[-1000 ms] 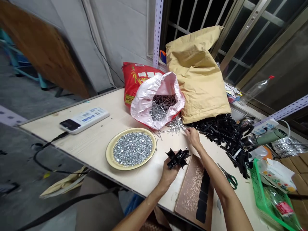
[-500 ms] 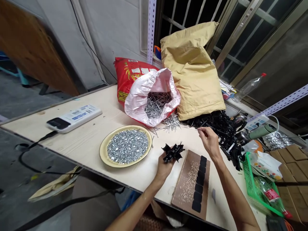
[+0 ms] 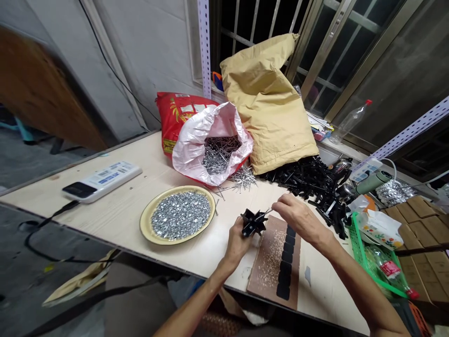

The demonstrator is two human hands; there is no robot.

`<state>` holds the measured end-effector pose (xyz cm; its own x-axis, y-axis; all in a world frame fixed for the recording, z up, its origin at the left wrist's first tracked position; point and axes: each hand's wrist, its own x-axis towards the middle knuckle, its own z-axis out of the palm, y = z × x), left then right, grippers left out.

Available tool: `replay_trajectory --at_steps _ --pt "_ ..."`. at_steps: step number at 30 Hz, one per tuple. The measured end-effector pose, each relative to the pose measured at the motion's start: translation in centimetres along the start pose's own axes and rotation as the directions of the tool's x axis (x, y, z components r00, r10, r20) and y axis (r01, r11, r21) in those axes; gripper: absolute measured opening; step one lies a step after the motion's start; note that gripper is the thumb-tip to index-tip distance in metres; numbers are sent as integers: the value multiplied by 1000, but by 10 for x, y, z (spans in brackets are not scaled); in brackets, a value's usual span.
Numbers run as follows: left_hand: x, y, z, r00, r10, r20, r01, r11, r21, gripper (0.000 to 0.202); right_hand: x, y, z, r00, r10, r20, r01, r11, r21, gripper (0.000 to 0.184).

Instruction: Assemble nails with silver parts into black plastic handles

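My left hand (image 3: 235, 243) grips a black star-shaped plastic part (image 3: 253, 222) just above the table's front area. My right hand (image 3: 298, 216) pinches a thin metal nail (image 3: 268, 211) whose tip meets the top of that part. Behind them a white-lined red bag (image 3: 210, 140) lies open with a heap of long nails inside, some spilled on the table. A pile of black plastic pieces (image 3: 308, 180) spreads out below a tan paper sack (image 3: 266, 105).
A yellow plate (image 3: 147, 229) full of small silver pieces sits left of my hands. A brown board (image 3: 270, 262) with black pads lies under my right wrist. A white device (image 3: 101, 180) is at far left, a green basket (image 3: 372, 267) at right.
My right hand took a nail from the spilled heap and brought it back to the black part in my left hand. The view has shifted left.
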<state>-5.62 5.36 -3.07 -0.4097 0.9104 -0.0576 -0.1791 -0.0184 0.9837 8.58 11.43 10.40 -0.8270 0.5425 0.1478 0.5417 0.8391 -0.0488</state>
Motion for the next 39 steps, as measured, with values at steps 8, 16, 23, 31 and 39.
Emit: replay_trajectory --at_steps 8,16,23,31,39 --pt "6 -12 5 994 -106 25 108 990 -94 11 53 33 31 925 380 2 -352 854 383 20" --pt "8 -1 -7 981 -192 -32 186 974 -127 18 130 50 122 690 685 235 -720 683 126 22" --pt "13 6 -11 964 -261 -51 249 954 -166 29 136 53 118 566 768 299 -800 599 -25 26" --pt "14 6 -8 961 -276 -2 268 934 -236 35 33 32 64 792 573 211 -579 594 558 61" --pt "6 11 8 962 -269 42 273 951 -146 33 11 -19 54 797 487 -357 -44 637 769 30"
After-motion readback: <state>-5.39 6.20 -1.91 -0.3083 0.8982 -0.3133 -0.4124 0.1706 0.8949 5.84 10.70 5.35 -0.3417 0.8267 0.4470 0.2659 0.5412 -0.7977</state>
